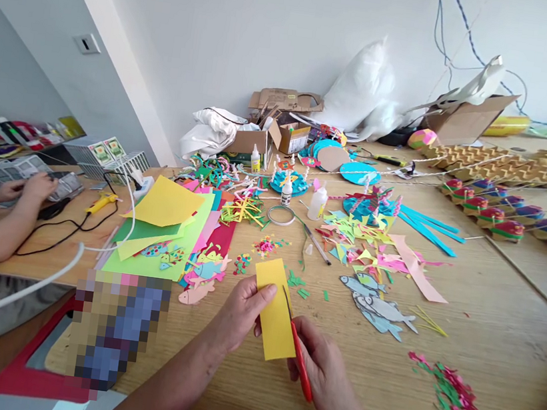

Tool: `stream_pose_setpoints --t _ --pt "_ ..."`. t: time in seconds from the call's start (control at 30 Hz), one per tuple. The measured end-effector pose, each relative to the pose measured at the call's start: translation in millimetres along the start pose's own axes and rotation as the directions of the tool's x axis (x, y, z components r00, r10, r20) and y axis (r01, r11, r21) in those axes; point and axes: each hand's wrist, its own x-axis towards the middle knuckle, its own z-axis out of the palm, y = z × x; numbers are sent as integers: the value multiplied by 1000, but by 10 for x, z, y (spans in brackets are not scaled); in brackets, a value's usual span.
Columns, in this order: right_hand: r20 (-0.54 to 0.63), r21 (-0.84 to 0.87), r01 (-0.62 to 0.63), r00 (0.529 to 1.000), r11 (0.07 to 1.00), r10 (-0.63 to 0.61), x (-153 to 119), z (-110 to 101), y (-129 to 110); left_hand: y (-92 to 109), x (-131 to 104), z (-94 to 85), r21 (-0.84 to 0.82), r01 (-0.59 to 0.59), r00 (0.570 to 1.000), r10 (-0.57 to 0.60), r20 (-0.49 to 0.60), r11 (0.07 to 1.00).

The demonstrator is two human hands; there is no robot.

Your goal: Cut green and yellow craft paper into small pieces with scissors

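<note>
My left hand [242,312] pinches the left edge of a yellow paper rectangle [276,320], its thumb on top. My right hand [321,359] is wrapped round red-handled scissors [300,363]. Their dark blades lie at the paper's upper right edge. Small green scraps [296,279] lie on the table just beyond the paper. Right of it are grey and blue paper fish [380,310]. More fish cutouts [199,289], pink and patterned, rest left of my left hand.
Coloured sheets [167,204] are stacked at the left. Glue bottles [318,203], a tape ring [281,215] and paper strips stand or lie beyond my hands. Red and green scraps [454,397] lie at the right. Another person's hands [38,187] are at the far left, near a cable.
</note>
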Motion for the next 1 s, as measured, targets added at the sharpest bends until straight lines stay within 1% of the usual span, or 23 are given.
stream_pose_setpoints --t 0.13,0.33,0.53,0.63,0.73,0.8,0.87,1.0 --pt "0 24 12 1000 1000 -12 5 0 27 -16 -31 28 -55 62 997 -60 38 997" --pt "-14 30 21 1000 999 -20 -5 19 61 -19 -54 39 -99 127 992 -126 13 987" --pt "-21 8 3 1000 1000 -3 -31 14 62 -40 -55 30 -103 123 992 -120 35 987" --pt "-20 5 -1 1000 1000 1 -37 11 51 -17 -48 24 -94 100 995 -97 36 991" --pt "-24 6 0 1000 1000 1 -34 12 38 30 -33 15 -90 57 998 -56 15 994" --pt "-39 5 10 999 1000 -10 -28 13 33 54 -25 10 -83 48 999 -49 -11 995" --pt "-51 0 25 998 1000 -25 -21 10 28 61 -24 10 -82 68 998 -70 -11 994" --pt "-33 -5 31 999 999 -31 -12 -4 12 27 -37 24 -89 115 993 -112 38 989"
